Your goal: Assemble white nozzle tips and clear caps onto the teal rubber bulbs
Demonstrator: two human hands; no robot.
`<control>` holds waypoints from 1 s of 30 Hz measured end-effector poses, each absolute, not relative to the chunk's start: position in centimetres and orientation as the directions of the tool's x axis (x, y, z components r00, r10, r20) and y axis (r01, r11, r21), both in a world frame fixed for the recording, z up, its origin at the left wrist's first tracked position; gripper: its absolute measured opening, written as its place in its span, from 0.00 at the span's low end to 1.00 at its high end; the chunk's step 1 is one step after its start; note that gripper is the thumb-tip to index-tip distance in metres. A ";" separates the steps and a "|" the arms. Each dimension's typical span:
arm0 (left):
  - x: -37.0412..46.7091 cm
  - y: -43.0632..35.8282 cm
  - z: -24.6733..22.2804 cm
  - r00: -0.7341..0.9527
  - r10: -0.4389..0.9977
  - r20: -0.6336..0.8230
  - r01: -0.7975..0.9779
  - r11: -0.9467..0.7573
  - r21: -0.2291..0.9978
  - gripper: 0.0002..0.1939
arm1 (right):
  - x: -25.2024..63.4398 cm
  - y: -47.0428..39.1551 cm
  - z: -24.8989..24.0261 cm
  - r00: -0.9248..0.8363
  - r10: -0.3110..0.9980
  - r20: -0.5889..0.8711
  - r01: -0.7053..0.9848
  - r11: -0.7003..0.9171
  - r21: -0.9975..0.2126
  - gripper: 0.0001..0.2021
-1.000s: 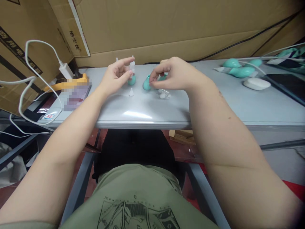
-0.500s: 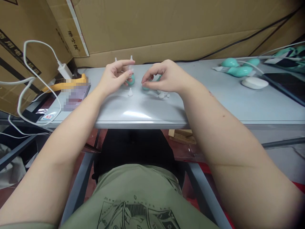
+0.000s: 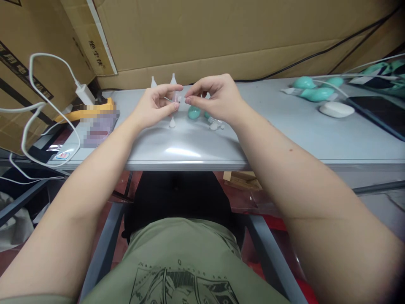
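A small clear plastic piece [image 3: 177, 98] is between the thumb and fingers of my left hand [image 3: 155, 105]. Close on its right, my right hand [image 3: 218, 97] has thumb and forefinger brought together; whatever they pinch is too small to make out. Under the right fingers a teal bulb [image 3: 194, 112] rests on the table, with another teal part half hidden behind that hand. A small white cone-shaped tip [image 3: 172, 122] stands in front of my left hand. Two more white tips [image 3: 174, 79] rise behind it. Several small whitish pieces [image 3: 215, 124] lie below my right hand.
On the grey table [image 3: 186, 147], a yellow object [image 3: 95, 109] and white cables are at the left. Teal bulbs [image 3: 319, 94], a white oval object [image 3: 336, 109] and a dark tablet [image 3: 379, 114] are at the right. Cardboard [image 3: 205, 38] stands along the back.
My right hand has risen and moved slightly left, towards the left fingers. The teal bulb beneath it now shows. The teal piece seen by my left fingers is no longer visible there.
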State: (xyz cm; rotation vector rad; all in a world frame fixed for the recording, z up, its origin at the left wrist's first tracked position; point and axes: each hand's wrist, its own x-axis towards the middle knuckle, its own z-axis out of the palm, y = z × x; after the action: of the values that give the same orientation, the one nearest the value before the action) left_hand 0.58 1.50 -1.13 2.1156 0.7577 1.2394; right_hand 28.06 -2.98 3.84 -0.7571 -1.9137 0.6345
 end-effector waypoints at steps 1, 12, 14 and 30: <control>0.5 1.9 -1.4 0.410 0.708 0.575 0.169 -0.678 0.715 0.33 | 28.0 -2.6 3.5 -0.353 0.708 0.611 0.206 0.696 -0.688 0.13; 0.6 1.9 -1.5 0.397 0.725 0.563 0.121 -0.649 0.751 0.34 | 27.6 -1.6 2.5 -0.350 0.656 0.669 0.162 0.745 -0.647 0.09; 0.6 2.0 -1.5 0.393 0.733 0.555 0.117 -0.639 0.760 0.36 | 27.6 -1.4 2.5 -0.351 0.650 0.674 0.159 0.750 -0.642 0.10; 0.9 2.1 -1.6 0.368 0.755 0.542 0.074 -0.605 0.792 0.38 | 27.6 -1.1 2.6 -0.363 0.651 0.667 0.170 0.750 -0.640 0.15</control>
State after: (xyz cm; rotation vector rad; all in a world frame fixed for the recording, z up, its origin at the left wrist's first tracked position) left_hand 0.93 2.06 -1.59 1.9459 0.7163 1.2690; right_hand 27.55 -1.10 2.55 -0.6280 -1.9094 0.5806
